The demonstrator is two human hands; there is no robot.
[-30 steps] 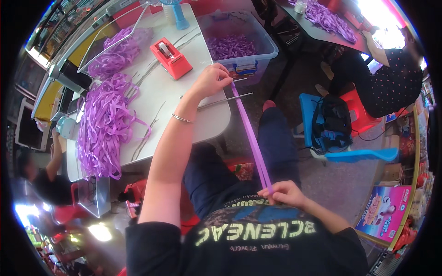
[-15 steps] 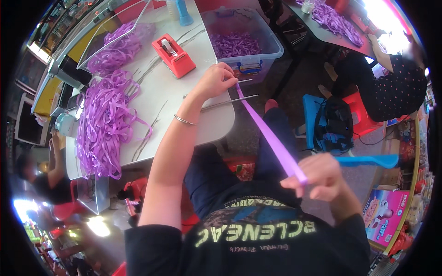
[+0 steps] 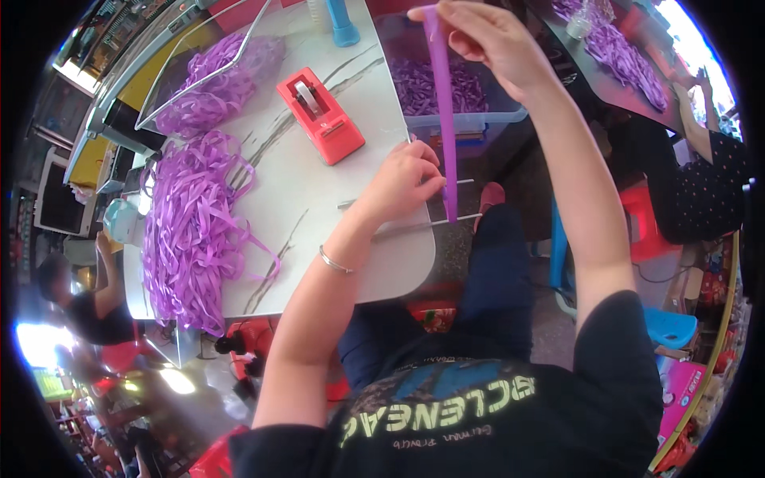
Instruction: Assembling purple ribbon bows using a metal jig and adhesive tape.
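Note:
A purple ribbon (image 3: pixel 444 103) stretches from my raised right hand (image 3: pixel 498 48) down to two thin metal rods (image 3: pixel 410 229) that jut past the table's right edge. My right hand pinches the ribbon's upper end, in front of the plastic bin. Beside the rods, my left hand (image 3: pixel 406 179) has its fingers curled in, with the fingertips against the ribbon's lower part; how the ribbon sits on the rods is partly hidden. A red tape dispenser (image 3: pixel 323 115) stands on the white table just beyond my left hand.
A big heap of purple ribbon (image 3: pixel 187 231) lies on the left of the table, with more under a clear frame (image 3: pixel 211 88). The clear bin (image 3: pixel 486 119) holds short purple pieces. A person in a dotted top (image 3: pixel 709 187) sits at another table, right. A blue bottle (image 3: pixel 343 24) stands behind.
My right hand has swung from low right near my body up and away to the far side, carrying the ribbon's end. My left hand stays by the rods; the view has shifted.

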